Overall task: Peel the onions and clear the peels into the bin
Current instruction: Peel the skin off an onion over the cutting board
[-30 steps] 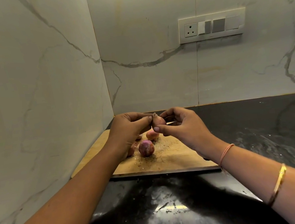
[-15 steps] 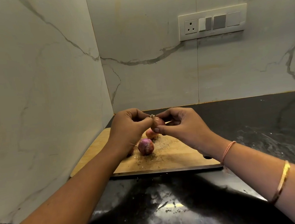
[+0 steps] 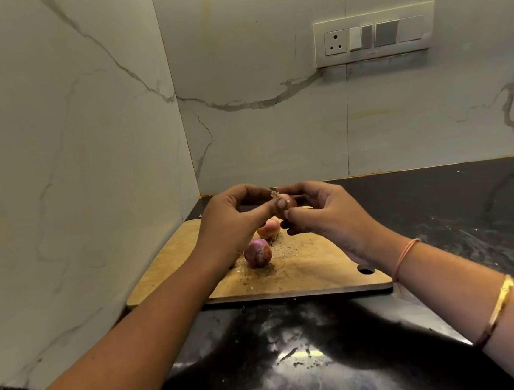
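Your left hand (image 3: 236,221) and right hand (image 3: 319,214) both pinch one small onion (image 3: 287,200) above the cutting board (image 3: 318,270), so loosened skin falls there; two more onions (image 3: 257,253) wait on it; no bin visible.

Black stone counter (image 3: 437,210), glossy. Wooden cutting board (image 3: 318,276) flat on it, near-left corner against the left wall (image 3: 62,180) (hang hole (image 3: 365,270) at near-right). On the board: two onions (image 3: 257,253), plus what looks like peel crumbs (image 3: 285,251).
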`<state>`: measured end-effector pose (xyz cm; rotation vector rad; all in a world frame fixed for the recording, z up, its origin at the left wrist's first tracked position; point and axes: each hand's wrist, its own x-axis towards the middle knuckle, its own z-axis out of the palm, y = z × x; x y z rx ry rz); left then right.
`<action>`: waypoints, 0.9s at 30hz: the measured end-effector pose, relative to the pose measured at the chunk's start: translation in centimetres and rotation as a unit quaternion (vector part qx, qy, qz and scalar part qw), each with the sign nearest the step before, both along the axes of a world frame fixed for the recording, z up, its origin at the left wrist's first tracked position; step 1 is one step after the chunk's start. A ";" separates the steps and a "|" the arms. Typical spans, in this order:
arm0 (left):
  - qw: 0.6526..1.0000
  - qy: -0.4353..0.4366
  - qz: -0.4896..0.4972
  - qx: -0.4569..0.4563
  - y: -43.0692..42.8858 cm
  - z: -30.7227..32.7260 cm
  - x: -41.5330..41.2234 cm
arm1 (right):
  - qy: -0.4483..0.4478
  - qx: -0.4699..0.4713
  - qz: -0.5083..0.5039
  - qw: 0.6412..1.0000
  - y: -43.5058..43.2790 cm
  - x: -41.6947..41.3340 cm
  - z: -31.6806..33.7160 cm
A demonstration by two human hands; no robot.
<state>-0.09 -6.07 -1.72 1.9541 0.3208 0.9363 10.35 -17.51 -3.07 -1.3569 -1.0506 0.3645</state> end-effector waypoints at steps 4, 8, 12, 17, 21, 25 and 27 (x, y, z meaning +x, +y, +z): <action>1.000 0.000 0.012 -0.023 0.1 0.1 0.0 | -0.031 -0.009 -0.014 0.999 0.2 -0.1 -0.1; 0.999 -0.014 -0.002 -0.041 0.2 0.2 0.0 | 0.010 -0.003 0.012 1.000 0.1 -0.2 -0.1; 0.999 -0.029 0.003 -0.016 0.4 0.1 0.1 | 0.064 0.002 0.044 0.997 0.0 -0.2 0.0; 0.999 -0.027 0.005 -0.015 0.4 0.0 0.3 | 0.114 -0.002 0.083 0.990 0.0 -0.2 0.1; 0.998 -0.033 0.010 -0.052 0.4 0.0 0.5 | 0.154 0.002 0.107 0.982 -0.1 -0.2 0.2; 0.997 -0.037 0.027 -0.057 1.1 0.0 0.2 | 0.182 0.005 0.113 0.977 -0.3 0.1 0.3; 0.998 -0.032 0.028 -0.039 1.2 -0.2 0.1 | 0.187 0.002 0.113 0.976 -0.3 0.1 0.3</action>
